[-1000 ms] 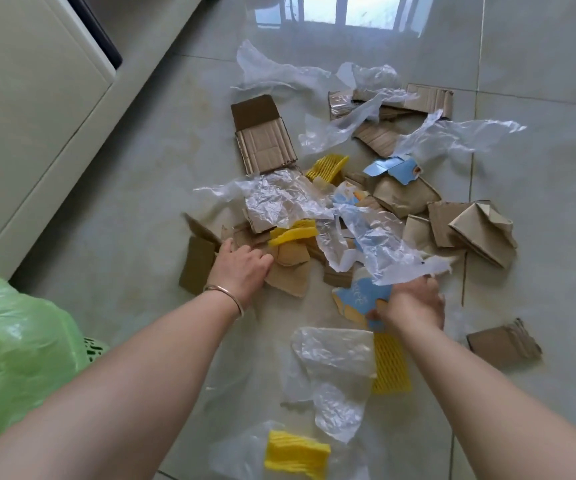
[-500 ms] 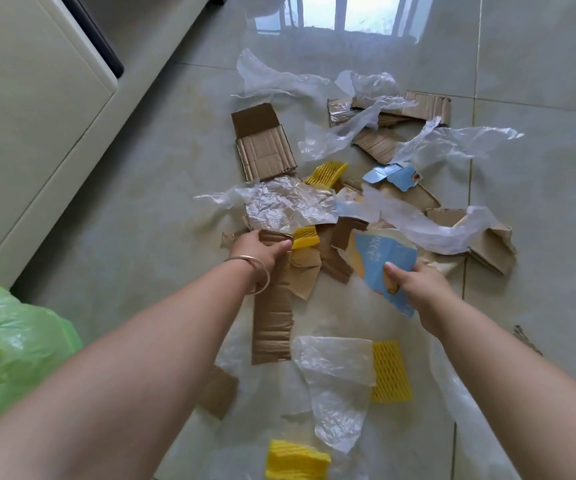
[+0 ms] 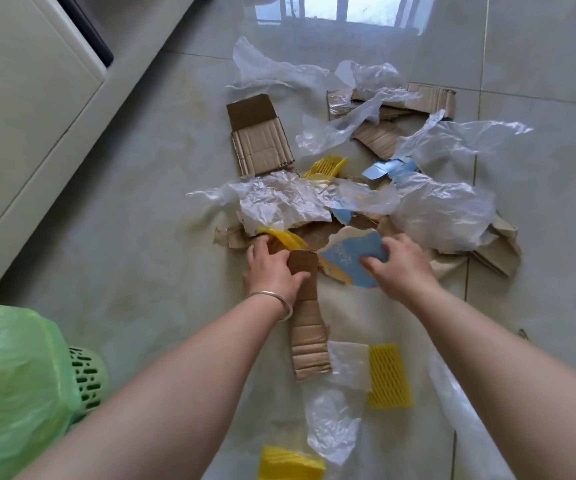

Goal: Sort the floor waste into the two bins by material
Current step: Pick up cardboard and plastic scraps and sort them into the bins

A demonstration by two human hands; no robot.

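Torn cardboard, clear plastic film and yellow foam netting lie scattered on the tiled floor. My left hand (image 3: 272,271) grips a long brown cardboard strip (image 3: 309,334) that trails down toward me, its fingers also touching a yellow foam piece (image 3: 288,239). My right hand (image 3: 399,268) holds a blue printed card piece (image 3: 352,259) at the pile's near edge. A green bin lined with a green bag (image 3: 13,382) stands at the lower left. The second bin is out of view.
A folded cardboard flap (image 3: 259,142) and more cardboard (image 3: 418,102) lie farther off under plastic film (image 3: 442,209). Yellow netting (image 3: 388,375), another yellow piece (image 3: 290,464) and crumpled film (image 3: 331,424) lie near me. A pale cabinet (image 3: 30,91) runs along the left.
Both hands moved closer together at the pile's near edge. My left hand still grips the cardboard strip and now touches the yellow foam; my right hand has lowered the blue card onto the pile.
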